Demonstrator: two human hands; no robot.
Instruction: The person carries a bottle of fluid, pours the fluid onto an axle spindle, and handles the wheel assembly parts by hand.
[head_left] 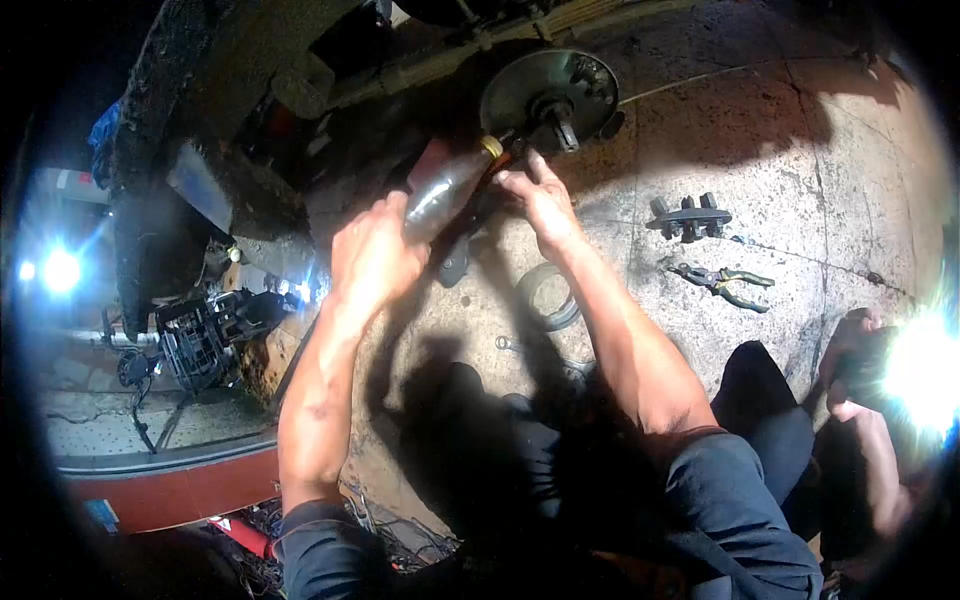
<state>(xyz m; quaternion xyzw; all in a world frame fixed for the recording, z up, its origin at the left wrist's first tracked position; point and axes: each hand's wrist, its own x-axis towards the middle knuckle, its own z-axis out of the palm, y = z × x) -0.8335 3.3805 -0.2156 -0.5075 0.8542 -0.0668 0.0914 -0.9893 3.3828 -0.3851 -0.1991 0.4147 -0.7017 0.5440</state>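
left hand [376, 250] grasps a bottle [438, 198]; cannot tell right hand's [543, 205] hold; ring [552, 321] and pliers [722, 285] flank its forearm [632, 345].

Stained, worn floor [790, 225] crossed by thin cracks, white light [62, 270] glaring at far left, second glare [922, 375] at right edge, reddish-brown board [170, 498] at lower left, dark shadows over the floor

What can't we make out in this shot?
- Head view: bottle contents, lost to dark tint and glare.
- Head view: left hand fingertips, mostly hidden by the hand and bottle.
- Head view: what, if anything, the right hand grips, lost in shadow at its fingertips.
- Head view: what the other person's hand holds, washed out by the bright light.
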